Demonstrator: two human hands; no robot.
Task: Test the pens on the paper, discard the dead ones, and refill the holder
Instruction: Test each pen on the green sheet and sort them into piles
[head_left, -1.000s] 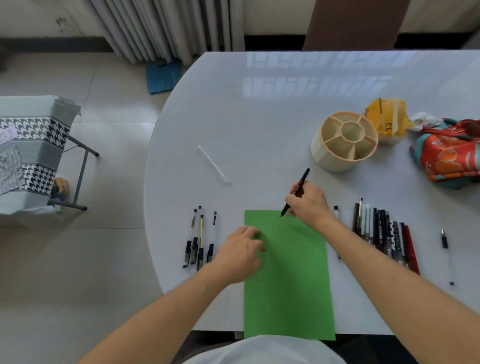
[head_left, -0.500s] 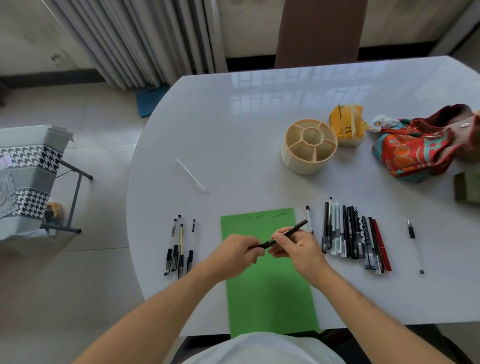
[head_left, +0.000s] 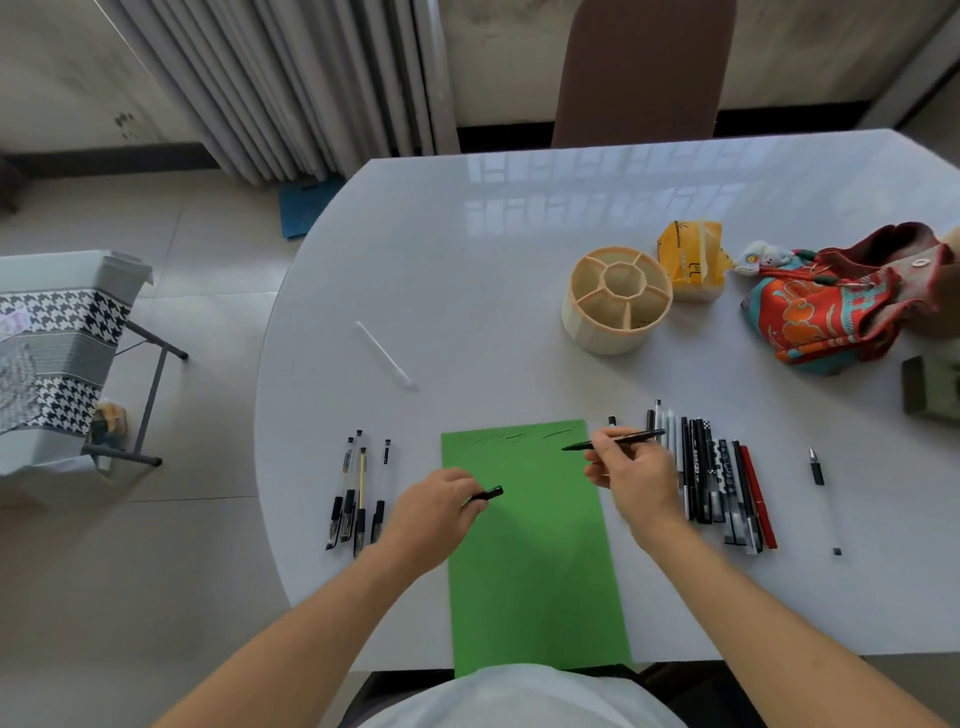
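A few strokes mark the far edge of the green paper (head_left: 530, 545) on the bench, the holder (head_left: 615, 299) sits empty far right – right hand (head_left: 634, 478) fingers grip an uncapped pen (head_left: 615, 440), left hand (head_left: 436, 501) pinches its cap (head_left: 488, 493) – many pens (head_left: 717, 478) seem untested.

Four pens (head_left: 358, 491) left, one holder (head_left: 617, 300)

The left hand (head_left: 434, 506) curls over most of the black cap (head_left: 488, 493); only its end pokes past the fingers. The pen marks above the right hand's (head_left: 636, 475) fingers are too small to read.
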